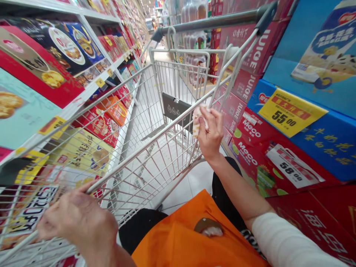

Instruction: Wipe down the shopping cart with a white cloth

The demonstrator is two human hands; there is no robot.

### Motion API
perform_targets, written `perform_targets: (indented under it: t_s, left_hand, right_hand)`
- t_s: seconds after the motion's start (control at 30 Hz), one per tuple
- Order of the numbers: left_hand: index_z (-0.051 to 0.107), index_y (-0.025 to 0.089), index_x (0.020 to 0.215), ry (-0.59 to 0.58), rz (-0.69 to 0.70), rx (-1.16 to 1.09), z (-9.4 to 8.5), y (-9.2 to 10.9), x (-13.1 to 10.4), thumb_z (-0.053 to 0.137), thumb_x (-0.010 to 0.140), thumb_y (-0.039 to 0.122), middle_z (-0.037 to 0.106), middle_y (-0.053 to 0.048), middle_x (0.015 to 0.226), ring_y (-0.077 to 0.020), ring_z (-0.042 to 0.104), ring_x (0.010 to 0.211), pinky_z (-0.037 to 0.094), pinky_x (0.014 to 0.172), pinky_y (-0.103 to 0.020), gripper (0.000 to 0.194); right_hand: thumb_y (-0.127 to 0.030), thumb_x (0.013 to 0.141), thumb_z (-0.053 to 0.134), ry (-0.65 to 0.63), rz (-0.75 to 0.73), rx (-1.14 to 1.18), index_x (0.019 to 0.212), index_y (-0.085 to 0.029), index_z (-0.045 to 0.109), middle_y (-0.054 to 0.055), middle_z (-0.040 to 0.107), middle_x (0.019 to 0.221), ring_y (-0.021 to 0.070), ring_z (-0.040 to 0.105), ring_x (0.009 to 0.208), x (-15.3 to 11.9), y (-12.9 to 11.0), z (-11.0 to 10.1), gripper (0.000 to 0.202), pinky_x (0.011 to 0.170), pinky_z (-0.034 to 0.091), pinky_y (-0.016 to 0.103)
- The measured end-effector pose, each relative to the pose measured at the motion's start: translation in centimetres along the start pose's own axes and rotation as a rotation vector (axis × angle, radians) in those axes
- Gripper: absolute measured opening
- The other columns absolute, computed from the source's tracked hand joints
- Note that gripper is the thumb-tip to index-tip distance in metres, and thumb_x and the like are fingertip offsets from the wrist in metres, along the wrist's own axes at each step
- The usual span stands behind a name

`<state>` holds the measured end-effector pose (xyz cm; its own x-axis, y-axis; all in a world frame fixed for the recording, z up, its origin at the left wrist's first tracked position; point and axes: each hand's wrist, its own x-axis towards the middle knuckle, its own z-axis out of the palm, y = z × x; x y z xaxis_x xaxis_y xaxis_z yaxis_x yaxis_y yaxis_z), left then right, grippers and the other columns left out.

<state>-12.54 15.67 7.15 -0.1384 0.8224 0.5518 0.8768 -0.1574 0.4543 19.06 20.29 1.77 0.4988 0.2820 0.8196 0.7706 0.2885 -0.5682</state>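
Observation:
A wire shopping cart [155, 165] stands turned across the aisle in front of me. My left hand [80, 218] is closed around the cart's top side rail at the lower left. In my right hand [211, 131] is a crumpled white cloth [196, 126] with yellowish patches, its fingers bent around it. That hand is at the same top rail, farther along toward the handle end; the cloth appears to touch the rail. The cart's push handle [217, 23] lies beyond, at the top. A dark panel [178, 109] hangs on the child-seat grid.
Shelves of boxed snacks [69, 48] line the left, close to the cart. Stacked drink cartons [244, 133] rise close on the right, with a yellow price sign [292, 112]. Bottled drink packs [194, 40] stand farther up. The pale tiled aisle floor [161, 48] runs ahead.

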Motion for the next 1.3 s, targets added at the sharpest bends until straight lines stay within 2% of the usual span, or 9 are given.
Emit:
perform_targets:
  t_s: [0.1, 0.23, 0.37, 0.5, 0.6, 0.77, 0.93, 1.1, 1.3]
  left_hand:
    - [0.059, 0.025, 0.091, 0.112, -0.029, 0.135, 0.3, 0.6, 0.0, 0.018, 0.100, 0.056, 0.054, -0.009, 0.089, -0.0373, 0.050, 0.110, 0.027, 0.105, -0.072, 0.053]
    - [0.052, 0.025, 0.085, 0.158, 0.012, 0.119, 0.8, 1.1, -0.1, 0.019, 0.100, 0.058, 0.049, -0.006, 0.082, -0.0337, 0.048, 0.104, 0.027, 0.102, -0.070, 0.049]
    - [0.051, 0.026, 0.088, 0.120, 0.023, 0.115, 0.9, 0.7, -0.4, 0.019, 0.101, 0.055, 0.051, -0.005, 0.087, -0.0343, 0.047, 0.110, 0.026, 0.102, -0.069, 0.045]
    - [0.053, 0.025, 0.090, 0.136, 0.055, 0.127, 1.2, 0.8, -0.6, 0.021, 0.101, 0.054, 0.053, -0.006, 0.090, -0.0351, 0.049, 0.110, 0.027, 0.101, -0.070, 0.044]
    - [0.054, 0.025, 0.092, 0.136, 0.064, 0.131, 1.4, 0.9, -0.6, 0.022, 0.102, 0.054, 0.056, -0.007, 0.090, -0.0354, 0.050, 0.109, 0.028, 0.100, -0.072, 0.045]
    - [0.054, 0.024, 0.092, 0.166, 0.052, 0.130, 1.5, 0.9, -0.9, 0.019, 0.103, 0.053, 0.055, -0.006, 0.092, -0.0344, 0.048, 0.112, 0.028, 0.099, -0.071, 0.047]
    - [0.057, 0.025, 0.094, 0.138, 0.144, 0.115, 1.4, 0.9, -1.1, 0.017, 0.104, 0.047, 0.054, -0.005, 0.093, -0.0332, 0.050, 0.112, 0.026, 0.094, -0.068, 0.047]
    - [0.058, 0.027, 0.090, 0.186, 0.094, 0.071, 1.3, 1.4, -1.1, 0.027, 0.102, 0.047, 0.061, -0.011, 0.092, -0.0355, 0.051, 0.106, 0.026, 0.099, -0.069, 0.040]
    - [0.056, 0.026, 0.086, 0.172, 0.080, 0.081, 1.4, 2.2, -1.1, 0.020, 0.101, 0.055, 0.058, -0.012, 0.086, -0.0364, 0.049, 0.099, 0.029, 0.097, -0.067, 0.049]
  right_hand:
    - [-0.016, 0.102, 0.048, -0.057, -0.010, 0.025, 0.138, -0.033, 0.062, 0.009, 0.060, 0.122, 0.0207, 0.063, 0.116, -1.0, -0.5, 0.7, 0.043, 0.102, 0.060, 0.041]
    - [-0.017, 0.101, 0.052, -0.078, -0.040, 0.018, 0.134, -0.032, 0.066, 0.007, 0.061, 0.114, 0.0186, 0.064, 0.107, -0.7, -0.6, 0.1, 0.039, 0.098, 0.061, 0.038]
    - [-0.018, 0.103, 0.048, -0.094, -0.017, -0.023, 0.130, -0.029, 0.069, 0.008, 0.058, 0.113, 0.0179, 0.064, 0.106, 0.5, -0.6, 0.2, 0.036, 0.097, 0.061, 0.037]
    - [-0.020, 0.104, 0.046, -0.097, -0.047, -0.068, 0.132, -0.026, 0.067, 0.007, 0.059, 0.109, 0.0158, 0.066, 0.098, -0.4, -1.5, 0.2, 0.035, 0.087, 0.063, 0.033]
    - [-0.020, 0.103, 0.050, -0.087, -0.095, -0.081, 0.130, -0.027, 0.067, 0.007, 0.059, 0.109, 0.0165, 0.066, 0.100, -0.8, -2.4, 0.0, 0.033, 0.087, 0.063, 0.033]
    - [-0.017, 0.103, 0.047, -0.099, -0.105, -0.053, 0.133, -0.026, 0.066, 0.009, 0.058, 0.112, 0.0190, 0.064, 0.107, -1.1, -3.0, 0.9, 0.036, 0.095, 0.062, 0.037]
    - [-0.015, 0.102, 0.048, -0.133, -0.093, -0.007, 0.135, -0.029, 0.065, 0.008, 0.058, 0.109, 0.0170, 0.063, 0.101, -2.3, -3.4, 0.1, 0.040, 0.086, 0.062, 0.033]
    - [-0.023, 0.104, 0.047, -0.158, -0.076, -0.038, 0.141, -0.030, 0.061, 0.009, 0.057, 0.117, 0.0188, 0.062, 0.110, -2.7, -3.8, 0.4, 0.040, 0.097, 0.061, 0.037]
    - [-0.018, 0.102, 0.052, -0.181, -0.148, 0.002, 0.138, -0.030, 0.063, 0.007, 0.059, 0.114, 0.0163, 0.064, 0.106, -3.3, -4.7, 0.0, 0.040, 0.090, 0.062, 0.032]
